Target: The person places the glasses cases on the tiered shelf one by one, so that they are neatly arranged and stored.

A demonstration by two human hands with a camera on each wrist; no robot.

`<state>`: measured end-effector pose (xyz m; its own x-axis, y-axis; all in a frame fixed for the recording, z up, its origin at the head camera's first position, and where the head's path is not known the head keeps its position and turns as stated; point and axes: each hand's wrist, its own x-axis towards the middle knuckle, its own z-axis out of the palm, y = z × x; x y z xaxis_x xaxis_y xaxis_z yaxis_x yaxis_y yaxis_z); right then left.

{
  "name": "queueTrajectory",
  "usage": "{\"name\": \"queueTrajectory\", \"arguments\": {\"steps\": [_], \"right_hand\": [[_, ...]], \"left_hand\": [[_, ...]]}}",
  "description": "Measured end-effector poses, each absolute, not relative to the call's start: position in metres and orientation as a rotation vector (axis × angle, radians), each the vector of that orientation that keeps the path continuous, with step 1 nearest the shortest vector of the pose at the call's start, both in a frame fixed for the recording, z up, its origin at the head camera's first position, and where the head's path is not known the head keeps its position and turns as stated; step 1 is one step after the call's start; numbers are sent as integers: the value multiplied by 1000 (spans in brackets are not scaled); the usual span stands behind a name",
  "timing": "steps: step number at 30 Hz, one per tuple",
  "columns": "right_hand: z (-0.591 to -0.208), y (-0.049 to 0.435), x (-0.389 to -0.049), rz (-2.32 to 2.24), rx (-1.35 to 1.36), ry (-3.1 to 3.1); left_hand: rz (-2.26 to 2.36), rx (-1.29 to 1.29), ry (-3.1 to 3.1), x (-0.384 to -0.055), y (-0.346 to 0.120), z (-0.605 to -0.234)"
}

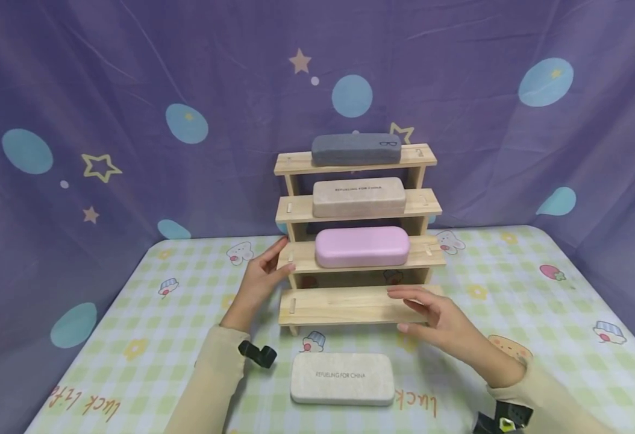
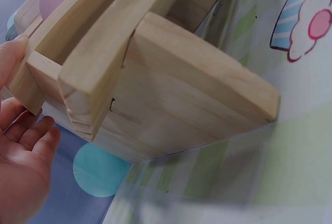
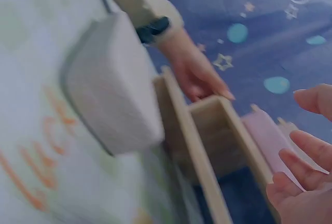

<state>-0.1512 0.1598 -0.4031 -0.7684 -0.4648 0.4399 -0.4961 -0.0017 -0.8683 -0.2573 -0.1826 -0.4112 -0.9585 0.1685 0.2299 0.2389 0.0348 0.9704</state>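
A four-tier wooden display stand [image 1: 344, 305] stands on the table. My left hand [image 1: 259, 278] holds the left end of its second board from the bottom; in the left wrist view the thumb lies at the board and the fingers [image 2: 36, 130] curl below it. Loosely bent, my right hand [image 1: 439, 322] hovers by the right part of the lowest board with nothing in it. A pink glasses case [image 1: 362, 247] lies on the board above. In front of the stand, a pale grey glasses case [image 1: 341, 380] lies flat on the tablecloth, lettering upward.
A beige glasses case [image 1: 358, 199] rests on the third board up and a blue-grey one [image 1: 356, 150] on the top board. Behind the stand hangs a purple curtain [image 1: 241, 72]. A green-checked tablecloth [image 1: 187, 337] covers the table.
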Motion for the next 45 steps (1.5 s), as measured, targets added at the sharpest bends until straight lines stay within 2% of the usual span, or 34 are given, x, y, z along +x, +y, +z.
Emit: {"name": "queueTrajectory", "arguments": {"steps": [9,34,45], "right_hand": [[-425,143,-132,1979,1082,-2389],[-459,125,-108,2192,777,-2608],[-464,124,-106,2253,856,-2636]], "left_hand": [[-2096,-448,-2216,-256,-183,-411],[-2087,-434,-2241,-256,-181,-411],[-2109,-424,-2220,-257,-180,-410]]}}
